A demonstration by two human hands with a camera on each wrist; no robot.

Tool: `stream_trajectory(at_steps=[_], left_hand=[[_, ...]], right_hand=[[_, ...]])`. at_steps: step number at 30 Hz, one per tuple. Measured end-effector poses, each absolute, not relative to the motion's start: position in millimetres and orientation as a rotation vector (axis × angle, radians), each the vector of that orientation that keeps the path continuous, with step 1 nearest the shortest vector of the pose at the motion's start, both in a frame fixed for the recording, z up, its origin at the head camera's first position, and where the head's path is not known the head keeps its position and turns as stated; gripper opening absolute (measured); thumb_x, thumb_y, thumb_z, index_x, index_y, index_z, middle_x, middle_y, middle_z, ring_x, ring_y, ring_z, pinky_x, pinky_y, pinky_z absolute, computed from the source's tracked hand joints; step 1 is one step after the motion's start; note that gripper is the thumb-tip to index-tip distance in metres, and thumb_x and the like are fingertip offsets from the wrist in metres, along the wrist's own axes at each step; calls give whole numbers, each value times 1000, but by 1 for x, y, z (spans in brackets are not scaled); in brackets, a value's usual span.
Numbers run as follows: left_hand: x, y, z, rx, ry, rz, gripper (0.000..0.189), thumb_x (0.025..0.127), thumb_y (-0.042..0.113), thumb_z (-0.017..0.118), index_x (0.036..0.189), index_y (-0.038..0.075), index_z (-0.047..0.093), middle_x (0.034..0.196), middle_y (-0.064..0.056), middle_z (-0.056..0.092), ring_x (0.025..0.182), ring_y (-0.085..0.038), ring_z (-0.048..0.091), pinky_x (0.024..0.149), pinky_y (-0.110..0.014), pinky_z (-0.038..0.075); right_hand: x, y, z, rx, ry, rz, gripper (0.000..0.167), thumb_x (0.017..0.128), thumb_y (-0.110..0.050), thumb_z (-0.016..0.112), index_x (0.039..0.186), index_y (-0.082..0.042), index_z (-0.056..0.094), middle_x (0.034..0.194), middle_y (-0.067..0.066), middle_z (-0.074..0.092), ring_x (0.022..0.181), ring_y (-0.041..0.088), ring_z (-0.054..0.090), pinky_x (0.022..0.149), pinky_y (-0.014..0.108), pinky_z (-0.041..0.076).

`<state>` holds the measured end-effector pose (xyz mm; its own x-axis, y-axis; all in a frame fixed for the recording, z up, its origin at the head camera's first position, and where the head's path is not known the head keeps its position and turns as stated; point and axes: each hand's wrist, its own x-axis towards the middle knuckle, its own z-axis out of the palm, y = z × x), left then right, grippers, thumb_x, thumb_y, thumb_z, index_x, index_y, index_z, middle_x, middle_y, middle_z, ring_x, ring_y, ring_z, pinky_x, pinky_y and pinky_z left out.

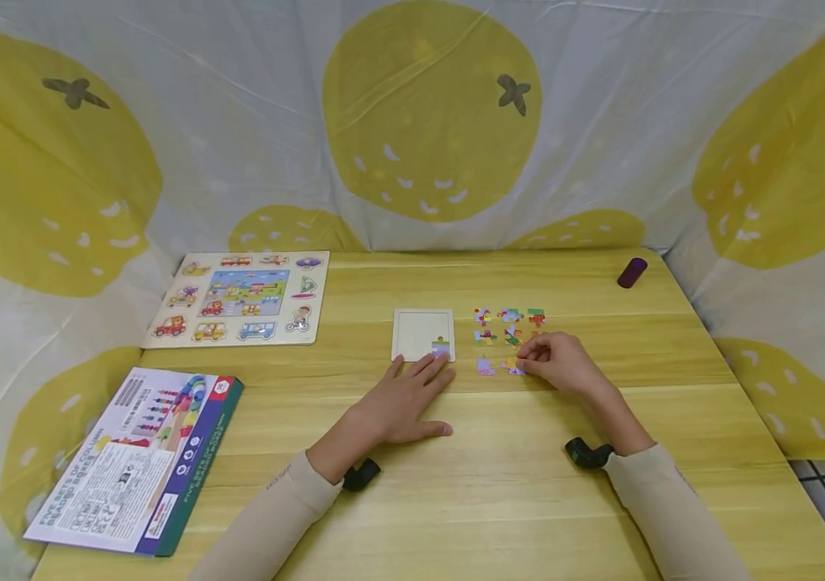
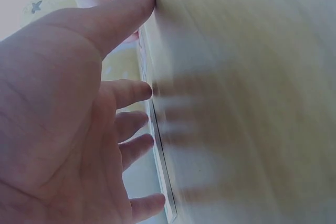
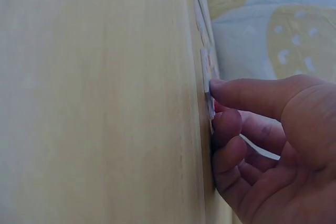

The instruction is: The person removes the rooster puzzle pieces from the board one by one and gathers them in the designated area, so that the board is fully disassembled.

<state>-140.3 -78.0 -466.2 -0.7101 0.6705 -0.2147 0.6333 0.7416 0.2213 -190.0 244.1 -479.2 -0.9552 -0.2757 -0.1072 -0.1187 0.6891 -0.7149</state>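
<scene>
A square, pale puzzle tray lies on the table, with one fitted puzzle piece in its lower right corner. My left hand rests at the tray's near edge, fingers spread and fingertips on or beside that edge. To the right of the tray, colourful jigsaw pieces lie in rows. At the nearest row my right hand pinches a purple and yellow puzzle piece between thumb and finger. In the right wrist view this puzzle piece is seen edge-on by the thumb; the other fingers are curled.
A larger vehicle picture board lies at the back left. Nearer on the left is a flat bead-toy box. A dark purple cylinder is at the back right. Behind the wooden table hangs a fruit-print cloth.
</scene>
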Motion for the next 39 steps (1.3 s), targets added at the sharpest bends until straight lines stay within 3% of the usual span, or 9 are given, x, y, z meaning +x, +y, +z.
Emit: stream_trajectory(at_steps=[8, 16, 27, 39], left_hand=[[-144, -83, -464, 959, 2709, 193, 90, 97, 68, 54, 166, 21, 22, 175, -5, 11, 161, -28, 14, 126, -65, 16], [-152, -97, -462, 878, 2711, 261, 86, 99, 67, 52, 166, 22, 22, 175, -8, 8, 162, -29, 8, 129, -57, 13], [-159, -108, -464, 865, 2611, 374, 79, 98, 68, 52, 164, 36, 25, 175, -10, 6, 162, -29, 4, 131, -51, 13], [-170, -113, -465, 873, 2618, 370, 85, 96, 71, 53, 165, 31, 25, 174, -12, 6, 162, -31, 5, 131, -48, 13]], right_hand=[[-191, 244, -477, -318, 2670, -1158, 16, 96, -17, 74, 106, -4, 74, 91, 8, 70, 75, 15, 63, 65, 24, 53], [-197, 230, -476, -404, 2734, -1168, 16, 97, -20, 73, 108, -8, 76, 92, 4, 73, 79, 15, 64, 71, 26, 53], [-208, 188, -473, -522, 2649, -1267, 21, 97, -20, 73, 114, -6, 74, 97, 4, 72, 88, 17, 66, 75, 28, 54], [-230, 156, -477, -620, 2608, -1257, 28, 98, -20, 72, 122, -5, 73, 108, 5, 73, 98, 21, 67, 88, 41, 56]])
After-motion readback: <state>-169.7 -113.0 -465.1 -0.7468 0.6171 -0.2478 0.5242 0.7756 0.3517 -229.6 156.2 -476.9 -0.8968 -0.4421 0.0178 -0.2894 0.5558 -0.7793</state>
